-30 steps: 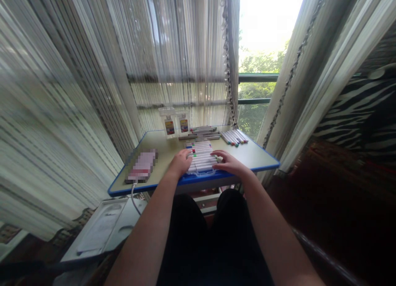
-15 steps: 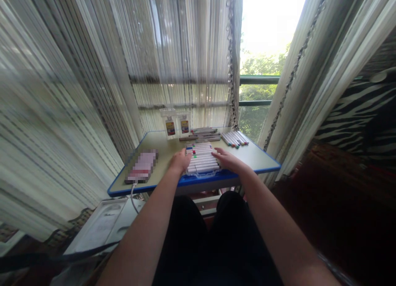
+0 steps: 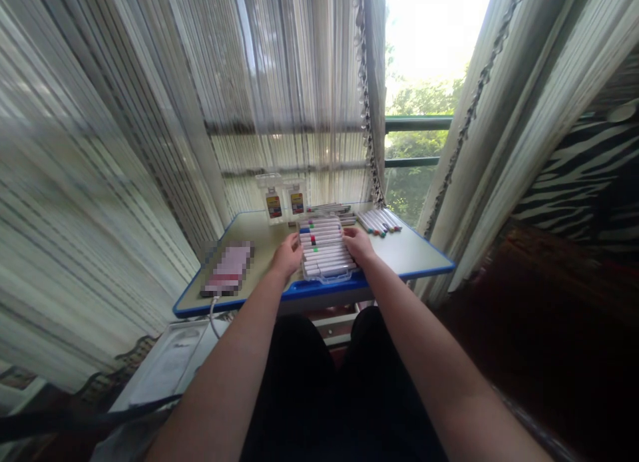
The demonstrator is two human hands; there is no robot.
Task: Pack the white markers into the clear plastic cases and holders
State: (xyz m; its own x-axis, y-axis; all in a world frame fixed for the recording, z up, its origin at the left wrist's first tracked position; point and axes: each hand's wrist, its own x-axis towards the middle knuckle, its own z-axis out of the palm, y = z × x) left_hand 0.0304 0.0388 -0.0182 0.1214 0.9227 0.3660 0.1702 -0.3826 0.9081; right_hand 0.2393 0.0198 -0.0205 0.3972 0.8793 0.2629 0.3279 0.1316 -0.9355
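Note:
A clear plastic marker case (image 3: pixel 333 275) filled with a stack of white markers (image 3: pixel 327 239), some with blue, red and green bands, is at the front middle of the table. My left hand (image 3: pixel 288 255) grips its left side, thumb along the edge. On the opposite side, my right hand (image 3: pixel 358 245) has its fingers closed round the case's edge. The case looks tilted, its far end raised; whether its near end touches the table I cannot tell. Fingertips under the case are hidden.
Loose markers (image 3: pixel 380 220) lie at the back right, and more markers (image 3: pixel 329 209) behind the case. Two clear labelled cases (image 3: pixel 273 206) stand at the back left. A phone-like blurred object (image 3: pixel 228 269) with a white cable (image 3: pixel 214 319) lies on the table (image 3: pixel 264 275).
The case's far end has risen, covering part of the markers behind it. My right hand has shifted left and closed more round the case's right side.

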